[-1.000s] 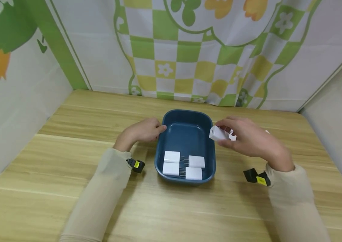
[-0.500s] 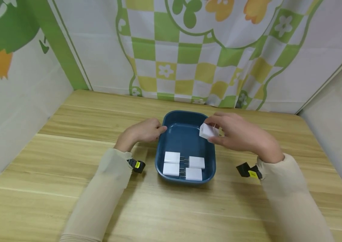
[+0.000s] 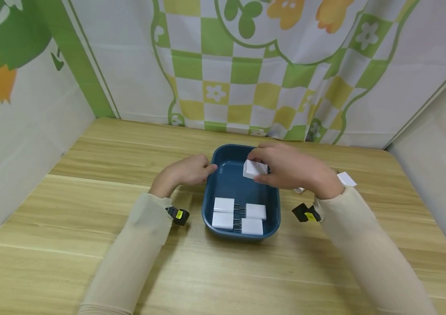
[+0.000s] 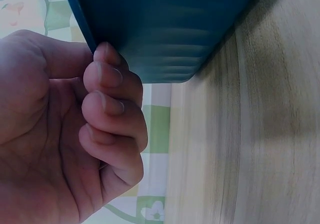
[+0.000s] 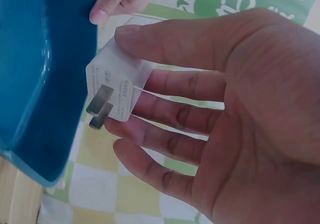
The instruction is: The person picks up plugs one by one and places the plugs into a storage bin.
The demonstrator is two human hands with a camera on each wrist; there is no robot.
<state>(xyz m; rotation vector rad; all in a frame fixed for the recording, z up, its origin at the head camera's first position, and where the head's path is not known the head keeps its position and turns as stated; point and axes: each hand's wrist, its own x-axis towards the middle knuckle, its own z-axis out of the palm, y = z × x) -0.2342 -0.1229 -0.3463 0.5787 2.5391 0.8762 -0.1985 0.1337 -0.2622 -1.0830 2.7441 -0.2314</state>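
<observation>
My left hand [image 3: 191,170] pinches the left rim of a dark blue rectangular tray [image 3: 231,183] between thumb and curled fingers. Over the tray's far right part, my right hand [image 3: 291,166] holds a white charger plug [image 3: 254,169] with thumb and fingers. Two flat metal prongs [image 5: 100,106] stick out of that charger in the right wrist view, on the side toward the palm. Several more white chargers [image 3: 224,204] lie in the near end of the tray in two columns, their prongs facing inward.
Another white charger [image 3: 346,179] lies on the wooden table [image 3: 128,157] to the right, behind the right wrist. A small white piece [image 3: 299,190] shows below the right hand, mostly hidden. A checkered curtain [image 3: 242,87] hangs along the table's back edge.
My right hand has moved left with the charger, from beside the tray's right rim to over its inside. The left hand and tray have stayed in place.
</observation>
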